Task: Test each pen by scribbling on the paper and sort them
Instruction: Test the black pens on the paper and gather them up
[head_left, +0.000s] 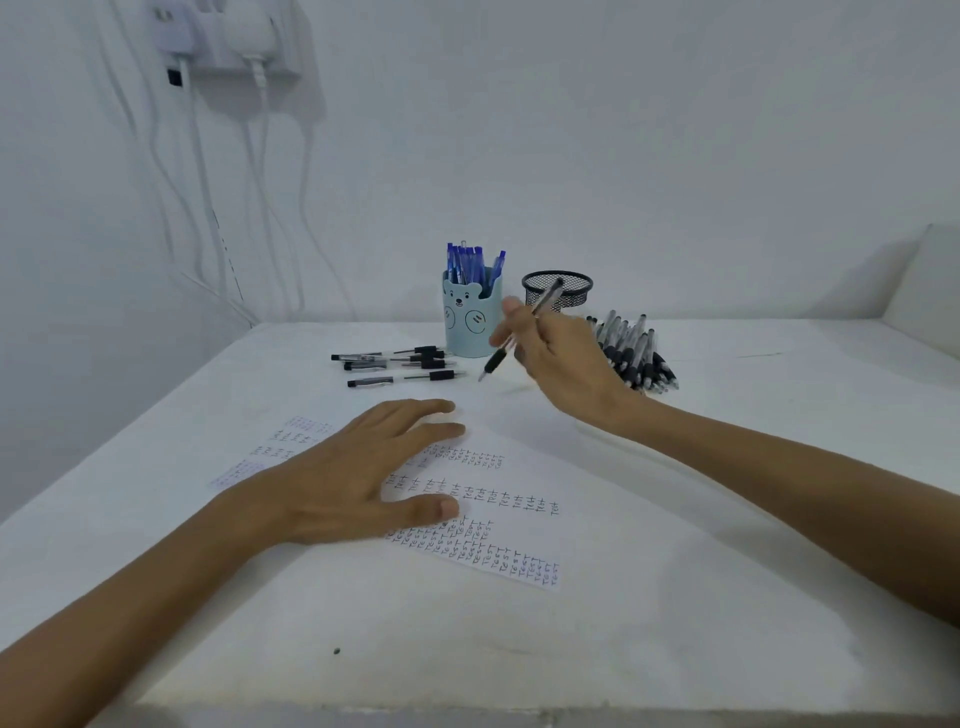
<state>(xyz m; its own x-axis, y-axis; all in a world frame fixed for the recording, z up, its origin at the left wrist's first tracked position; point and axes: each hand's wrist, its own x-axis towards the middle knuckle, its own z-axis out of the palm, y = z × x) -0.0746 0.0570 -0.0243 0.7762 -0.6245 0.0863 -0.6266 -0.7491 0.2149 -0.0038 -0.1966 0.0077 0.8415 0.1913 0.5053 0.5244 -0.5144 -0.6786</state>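
Note:
My right hand (558, 358) grips a clear pen with a black grip (498, 358), tip pointing down-left, held above the table beyond the paper. My left hand (363, 473) lies flat with fingers spread on the sheet of paper (498, 525), which is covered with rows of written marks. A pile of several black-grip pens (636, 351) lies to the right of my right hand. Three black-grip pens (400, 364) lie side by side to the left of the cup. A light blue bear cup (470, 325) holds several blue pens (470, 262).
A black mesh cup (558, 288) stands behind my right hand, right of the bear cup. The white table (727, 597) meets a white wall at the back. A power strip with cables (228, 47) hangs on the wall at upper left.

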